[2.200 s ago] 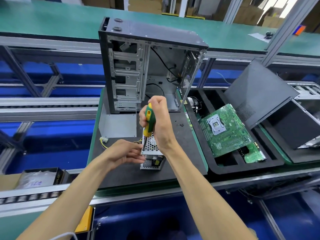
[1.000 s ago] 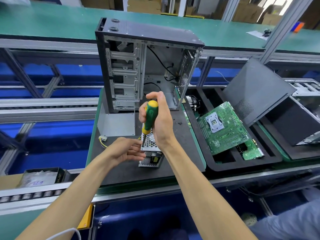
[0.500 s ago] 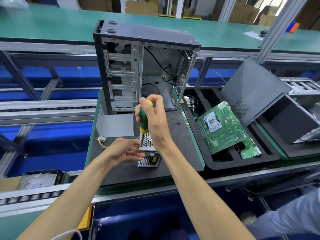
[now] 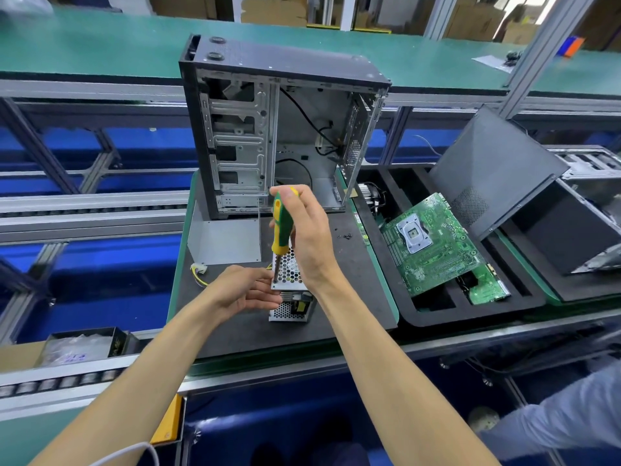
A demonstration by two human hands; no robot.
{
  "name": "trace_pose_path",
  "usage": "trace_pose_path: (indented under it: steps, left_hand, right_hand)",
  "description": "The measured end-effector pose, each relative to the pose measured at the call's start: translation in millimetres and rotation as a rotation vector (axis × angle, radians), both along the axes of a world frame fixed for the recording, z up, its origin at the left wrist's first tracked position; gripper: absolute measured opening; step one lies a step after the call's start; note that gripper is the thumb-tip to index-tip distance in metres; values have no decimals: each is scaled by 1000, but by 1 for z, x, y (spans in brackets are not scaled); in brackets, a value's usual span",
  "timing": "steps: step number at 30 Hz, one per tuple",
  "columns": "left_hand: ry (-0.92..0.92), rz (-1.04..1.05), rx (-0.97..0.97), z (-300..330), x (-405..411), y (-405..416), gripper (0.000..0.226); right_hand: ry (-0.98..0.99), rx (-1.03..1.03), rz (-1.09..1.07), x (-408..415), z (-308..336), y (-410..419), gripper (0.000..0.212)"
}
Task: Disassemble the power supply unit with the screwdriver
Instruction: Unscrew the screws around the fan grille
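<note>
Screwdriver (image 4: 281,227) work is under way on the power supply unit (image 4: 290,282), which lies on the dark mat (image 4: 242,327) of the workbench, in front of the opened computer case (image 4: 279,129) and just right of a grey metal panel (image 4: 223,242). The tool is held nearly upright so that its tip can be pressed straight down into the near left corner of the perforated metal cover, where a screw is presumably seated, though the screw itself is too small to be made out.

The green and yellow handle is gripped by the right hand (image 4: 307,237), with the fingers wrapped round it and the thumb laid over its top; this grip is suited to pushing down while turning. The unit is steadied from the left side by the left hand (image 4: 247,287), whose fingers are loosely curled against the edge of the casing beside the shaft. Whether the casing is pinched or merely braced cannot be told.

Yellow wires (image 4: 198,274) trail from the unit toward the left edge of the mat. A few small black screws (image 4: 346,235) are left loose on the mat to the right, well apart from the unit. A green circuit board (image 4: 433,243) has been set aside in the black foam tray (image 4: 470,314) on the right.

The cover is still seated, so disassembly is judged to be at an early stage.
</note>
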State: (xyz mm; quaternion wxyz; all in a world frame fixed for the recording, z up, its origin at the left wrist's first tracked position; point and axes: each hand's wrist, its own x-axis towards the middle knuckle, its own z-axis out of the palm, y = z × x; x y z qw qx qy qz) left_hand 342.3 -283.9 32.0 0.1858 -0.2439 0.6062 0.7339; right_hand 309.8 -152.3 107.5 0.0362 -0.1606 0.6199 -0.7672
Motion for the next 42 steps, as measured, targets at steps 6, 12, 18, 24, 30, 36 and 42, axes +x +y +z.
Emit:
trace_pose_path:
  steps: [6,12,18,24,30,36,42]
  left_hand:
    - [6,14,21,1,1,1,16]
    - [2,9,14,3,2,3,16]
    - [57,15,-9,3,2,5,8]
    - [290,-63,-129,-3,11,1,6]
    - [390,-140,-281,-7,13,-1,13]
    - [377,-144,-337,-6,11,-3,7]
    - [417,-166,-432,-6,12,0,13]
  right_hand:
    - [-83,-101,-1,-5,-2,-1,40]
    - [-20,-69,-33,-5,-5,1,36]
    - [-74,-177,-9,-11,-6,3,37]
    - [-128,-196,-88,-14,-8,0,49]
    - [-189,-343,-66,-19,0,1,50]
    - [-66,-79,-120,-15,-7,-1,44]
    - [-149,-245,-38,-15,-5,-3,44]
